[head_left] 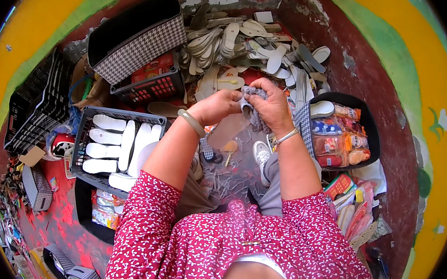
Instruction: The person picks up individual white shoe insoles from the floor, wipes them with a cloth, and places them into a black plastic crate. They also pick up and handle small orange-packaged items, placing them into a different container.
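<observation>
A crumpled grey-purple cloth [254,116] hangs between my two hands, above my knees. My right hand [274,104] is closed around its upper part, thumb pressed on it. At the cloth's left edge, the fingers of my left hand [216,107] are pinched together on it. Just left of my left forearm stands a grey plastic crate [88,121] with rows of white shoe soles [103,151] in it. Beyond my hands lies a large heap of grey and white soles [225,41].
A black houndstooth bin [139,56] sits on a dark crate [147,87] holding red packets. At right, another bin [374,131] holds bagged colourful goods [340,134]. Black crates [39,102] are stacked far left. Scraps [224,179] litter the floor between my shoes.
</observation>
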Action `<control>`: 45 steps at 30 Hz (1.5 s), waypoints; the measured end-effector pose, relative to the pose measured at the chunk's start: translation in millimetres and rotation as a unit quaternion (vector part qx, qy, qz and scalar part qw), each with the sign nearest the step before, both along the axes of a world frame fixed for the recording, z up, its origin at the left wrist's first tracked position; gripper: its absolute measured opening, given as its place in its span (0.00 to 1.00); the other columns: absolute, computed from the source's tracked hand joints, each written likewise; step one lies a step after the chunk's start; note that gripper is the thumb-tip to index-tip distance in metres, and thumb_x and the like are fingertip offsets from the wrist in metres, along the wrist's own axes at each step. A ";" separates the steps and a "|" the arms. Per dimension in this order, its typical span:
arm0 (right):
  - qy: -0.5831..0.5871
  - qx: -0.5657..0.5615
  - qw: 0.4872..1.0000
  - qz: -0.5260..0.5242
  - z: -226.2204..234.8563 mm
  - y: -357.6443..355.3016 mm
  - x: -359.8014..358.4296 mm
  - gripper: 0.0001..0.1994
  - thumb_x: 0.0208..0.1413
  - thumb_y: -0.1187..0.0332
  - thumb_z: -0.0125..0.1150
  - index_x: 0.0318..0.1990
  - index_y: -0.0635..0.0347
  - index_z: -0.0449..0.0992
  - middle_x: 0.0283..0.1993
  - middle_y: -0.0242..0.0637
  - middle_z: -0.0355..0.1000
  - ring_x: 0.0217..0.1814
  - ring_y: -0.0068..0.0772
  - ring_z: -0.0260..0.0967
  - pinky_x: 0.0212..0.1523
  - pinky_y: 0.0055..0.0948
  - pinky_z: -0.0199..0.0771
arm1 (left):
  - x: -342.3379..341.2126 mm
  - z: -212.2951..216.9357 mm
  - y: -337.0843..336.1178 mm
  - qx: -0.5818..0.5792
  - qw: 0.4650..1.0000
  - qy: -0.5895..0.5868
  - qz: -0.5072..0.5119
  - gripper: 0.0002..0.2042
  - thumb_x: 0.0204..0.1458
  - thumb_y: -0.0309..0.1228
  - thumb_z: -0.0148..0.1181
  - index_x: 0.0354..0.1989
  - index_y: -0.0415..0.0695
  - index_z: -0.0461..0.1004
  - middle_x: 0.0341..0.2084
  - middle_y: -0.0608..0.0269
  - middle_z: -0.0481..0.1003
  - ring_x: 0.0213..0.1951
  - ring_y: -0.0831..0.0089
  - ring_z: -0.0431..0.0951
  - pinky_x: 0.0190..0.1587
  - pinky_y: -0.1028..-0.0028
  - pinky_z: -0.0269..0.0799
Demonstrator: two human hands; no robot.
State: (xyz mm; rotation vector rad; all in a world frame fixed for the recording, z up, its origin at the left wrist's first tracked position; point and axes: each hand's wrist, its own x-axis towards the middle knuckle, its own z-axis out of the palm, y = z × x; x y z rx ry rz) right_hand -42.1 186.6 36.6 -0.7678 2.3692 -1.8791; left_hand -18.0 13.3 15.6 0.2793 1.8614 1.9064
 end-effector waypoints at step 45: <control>-0.327 -0.427 0.842 0.048 -23.5 70.3 -45.5 0.13 0.50 0.74 0.55 0.44 0.64 0.69 0.40 0.37 0.72 0.42 0.31 0.71 0.46 0.31 0.73 | 5.4 31.9 -45.7 0.178 0.970 -0.036 0.159 0.09 0.48 0.27 0.59 0.36 0.37 0.73 0.28 0.63 0.76 0.27 0.77 0.75 0.33 0.77 0.71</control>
